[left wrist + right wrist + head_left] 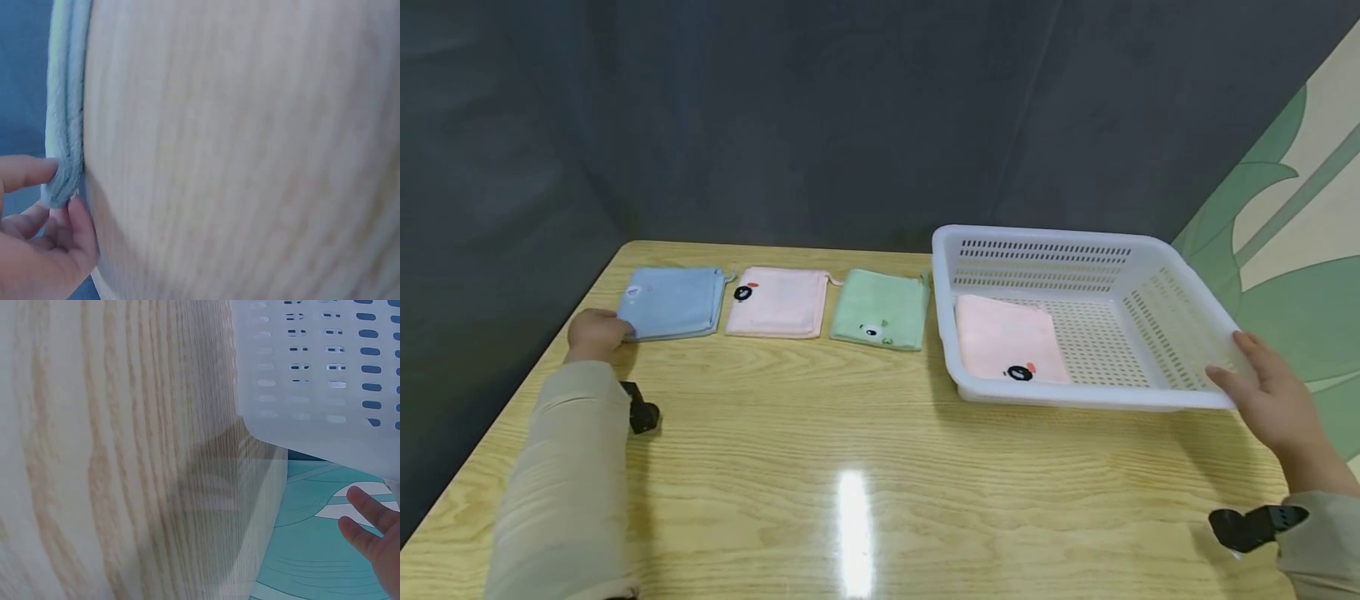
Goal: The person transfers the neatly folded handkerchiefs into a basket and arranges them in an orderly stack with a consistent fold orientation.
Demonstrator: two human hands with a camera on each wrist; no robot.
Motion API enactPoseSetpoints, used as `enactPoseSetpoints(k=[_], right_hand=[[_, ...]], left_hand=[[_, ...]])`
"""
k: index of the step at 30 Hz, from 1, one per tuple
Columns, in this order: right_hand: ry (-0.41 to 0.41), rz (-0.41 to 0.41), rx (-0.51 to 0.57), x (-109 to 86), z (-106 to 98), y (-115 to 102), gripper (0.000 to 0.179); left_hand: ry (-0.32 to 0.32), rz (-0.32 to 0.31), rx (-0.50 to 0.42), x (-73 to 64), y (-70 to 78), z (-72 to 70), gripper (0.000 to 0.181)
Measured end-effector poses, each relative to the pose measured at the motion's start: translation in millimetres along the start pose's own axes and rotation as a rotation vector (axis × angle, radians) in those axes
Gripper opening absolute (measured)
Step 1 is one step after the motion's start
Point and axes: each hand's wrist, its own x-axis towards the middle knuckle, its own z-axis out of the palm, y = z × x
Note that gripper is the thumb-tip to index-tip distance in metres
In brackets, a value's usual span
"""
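Note:
At the left end of a row of folded cloths, my left hand (597, 333) pinches the near left corner of a blue towel (672, 302). The left wrist view shows the thumb and fingers on either side of the towel's thick folded edge (65, 144). My right hand (1273, 392) holds the near right corner of a white plastic basket (1090, 398), with the thumb over its rim; in the right wrist view, two fingers (370, 515) show beside the slotted wall. Inside the basket, at its left, lies a pink towel (1007, 337) with a dark embroidered face.
Right of the blue towel lie another folded pink towel (778, 302) and a green one (882, 308), close to the basket's left side. All are on a wood-grain table (760, 467). A dark curtain (820, 125) hangs behind; a leaf-patterned wall (1300, 250) stands at the right.

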Motion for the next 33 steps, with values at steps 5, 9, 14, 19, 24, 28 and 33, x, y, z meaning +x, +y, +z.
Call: enactPoseSetpoints(k=[5, 9, 14, 19, 24, 28, 33], right_hand=[[0.001, 0.001, -0.01, 1.2, -0.1, -0.4, 0.062], [0.003, 0.001, -0.011, 0.8, -0.5, 0.1, 0.062], [0.0, -0.001, -0.003, -1.2, -1.4, 0.8, 0.062], [0.006, -0.012, 0.011, -2.7, -1.5, 4.0, 0.062], [0.018, -0.013, 0.014, 0.0, 1.7, 11.5, 0.062], [0.029, 0.001, 0.013, 2.1, 2.8, 14.7, 0.062], [0.024, -0.014, 0.021, -0.7, -0.1, 7.4, 0.061]], left_hand=[[-0.154, -0.099, -0.276, 2.0, 2.5, -8.5, 0.003], [-0.192, -0.179, -0.407, 1.1, 7.5, -8.7, 0.018], [-0.107, -0.203, -0.351, 2.2, 9.4, -3.0, 0.045], [-0.045, -0.162, -0.312, 2.4, 8.4, 2.1, 0.047], [-0.107, -0.175, -0.519, -2.5, 8.6, -3.6, 0.031], [-0.185, -0.199, -0.678, -7.8, 11.1, -9.7, 0.017], [-0.269, -0.073, -0.396, -11.3, 12.9, -17.9, 0.016]])
